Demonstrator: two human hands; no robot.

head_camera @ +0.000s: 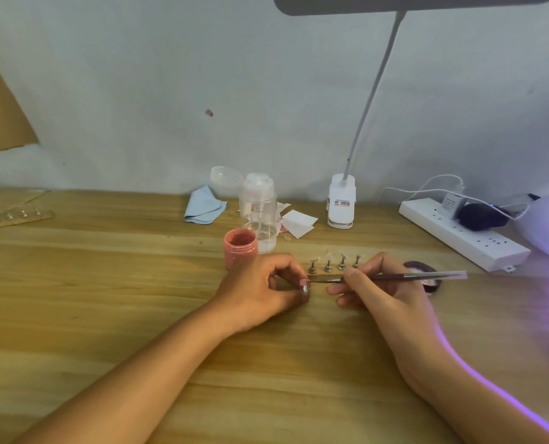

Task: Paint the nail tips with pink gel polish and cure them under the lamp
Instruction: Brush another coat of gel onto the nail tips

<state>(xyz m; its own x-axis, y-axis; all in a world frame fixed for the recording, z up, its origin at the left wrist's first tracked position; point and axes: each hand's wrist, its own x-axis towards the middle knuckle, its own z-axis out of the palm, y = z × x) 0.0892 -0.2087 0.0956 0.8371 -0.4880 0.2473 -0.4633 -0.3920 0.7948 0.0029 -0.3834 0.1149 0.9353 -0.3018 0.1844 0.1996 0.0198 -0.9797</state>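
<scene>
The left hand (263, 291) is curling its thumb and fingers round a small metal stand (304, 290), steadying it on the table (106, 283) with a pink-looking nail tip (304, 282) on top. The right hand (385, 296) is pinching a brush (395, 277) like a pen. The brush is lying almost level, its long axis running left to right, with the working end pointing left and meeting the held nail tip. The tip is therefore sitting between the two hands, in the left hand's grip. An open pink jar (240, 253) is standing just behind the left hand, showing pink polish inside. A clear pump bottle (260, 216) is standing behind it; I cannot tell its level. Four more stands (334, 264) are waiting in a row behind the brush. The curing lamp (545, 229) is glowing purple at the far right, nearer the right hand, so curing probably calls for a carry rightward.
</scene>
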